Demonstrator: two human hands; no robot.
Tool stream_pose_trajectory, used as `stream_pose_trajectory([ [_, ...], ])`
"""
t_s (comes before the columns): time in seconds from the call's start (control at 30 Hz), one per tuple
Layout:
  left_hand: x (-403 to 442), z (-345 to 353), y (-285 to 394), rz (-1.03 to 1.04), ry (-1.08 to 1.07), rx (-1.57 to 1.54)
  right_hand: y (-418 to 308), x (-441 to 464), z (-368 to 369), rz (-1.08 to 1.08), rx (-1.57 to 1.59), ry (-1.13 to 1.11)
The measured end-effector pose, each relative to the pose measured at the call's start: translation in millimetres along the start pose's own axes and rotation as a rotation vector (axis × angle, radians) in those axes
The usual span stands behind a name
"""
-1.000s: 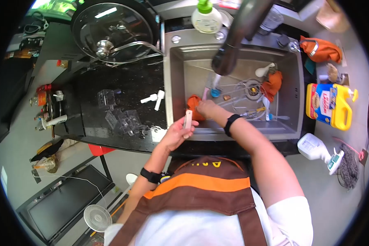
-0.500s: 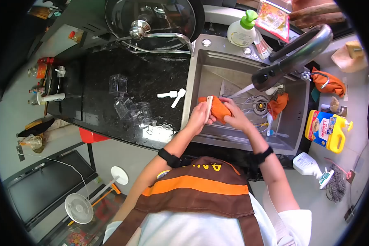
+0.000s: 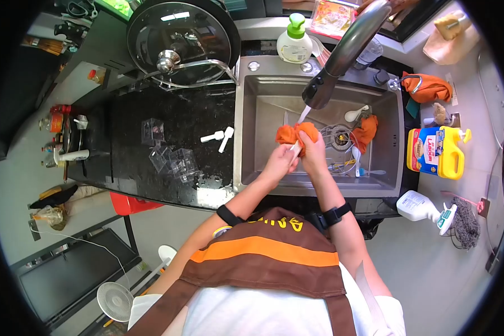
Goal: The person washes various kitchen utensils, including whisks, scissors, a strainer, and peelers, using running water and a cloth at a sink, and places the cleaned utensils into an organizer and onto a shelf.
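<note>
Over the sink (image 3: pixel 246 101), my left hand (image 3: pixel 279 164) grips a slim white utensil (image 3: pixel 295 149); its far part is covered by the cloth, so its kind is unclear. My right hand (image 3: pixel 312 150) is closed around an orange cloth (image 3: pixel 287 134), which is bunched against the utensil. Just above the cloth, a thin stream of water comes from the dark faucet (image 3: pixel 321 89). In the basin lie a coiled white wire or tube (image 3: pixel 336 137), a second orange cloth (image 3: pixel 365 134), a white spoon (image 3: pixel 355 113) and a small blue-and-white item (image 3: pixel 357 162).
On the black counter (image 3: pixel 196 112) at left are two white scoops (image 3: pixel 225 139) and several clear plastic boxes (image 3: pixel 183 163). A lidded pan (image 3: pixel 179 42) stands behind. A soap bottle (image 3: pixel 295 45), yellow detergent jug (image 3: pixel 438 151) and spray bottle (image 3: pixel 420 208) surround the sink.
The view has shifted, so the sink sits further left. Both hands have moved the cloth and utensil toward the faucet stream, and the cloth now wraps the utensil's far end.
</note>
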State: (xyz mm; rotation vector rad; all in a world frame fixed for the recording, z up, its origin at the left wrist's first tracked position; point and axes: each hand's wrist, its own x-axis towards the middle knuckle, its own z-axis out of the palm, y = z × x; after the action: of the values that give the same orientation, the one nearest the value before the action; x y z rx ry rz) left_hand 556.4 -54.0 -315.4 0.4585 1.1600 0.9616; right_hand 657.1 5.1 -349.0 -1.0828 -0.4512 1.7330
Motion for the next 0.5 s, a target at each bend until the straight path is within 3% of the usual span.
stream_pose_trajectory([
  [0.07, -1, 6, 6, 0.05, 0.101, -0.022, -11, -5, -6, 0.044, 0.117, -0.107],
  [0.17, 4, 0, 2, 0.215, 0.192, 0.274, -9, -24, -5, 0.148, -0.258, -0.319],
  [0.2, 11, -7, -12, 0.217, 0.192, 0.274, -3, -33, 9, 0.101, -0.079, -0.212],
  [0.27, 27, -21, -38, 0.174, 0.229, 0.78, 12, -22, 1, 0.066, -0.14, -0.112],
  [0.4, -3, 12, -5, 0.2, 0.222, 1.107, 31, 2, -8, 0.096, -0.154, -0.017],
  [0.43, -7, 13, 1, 0.215, 0.264, 1.178, 30, 8, -15, -0.002, -0.319, 0.001],
  [0.5, -5, 3, 9, 0.37, 0.442, 0.972, 17, 5, -10, -0.12, -0.541, -0.041],
])
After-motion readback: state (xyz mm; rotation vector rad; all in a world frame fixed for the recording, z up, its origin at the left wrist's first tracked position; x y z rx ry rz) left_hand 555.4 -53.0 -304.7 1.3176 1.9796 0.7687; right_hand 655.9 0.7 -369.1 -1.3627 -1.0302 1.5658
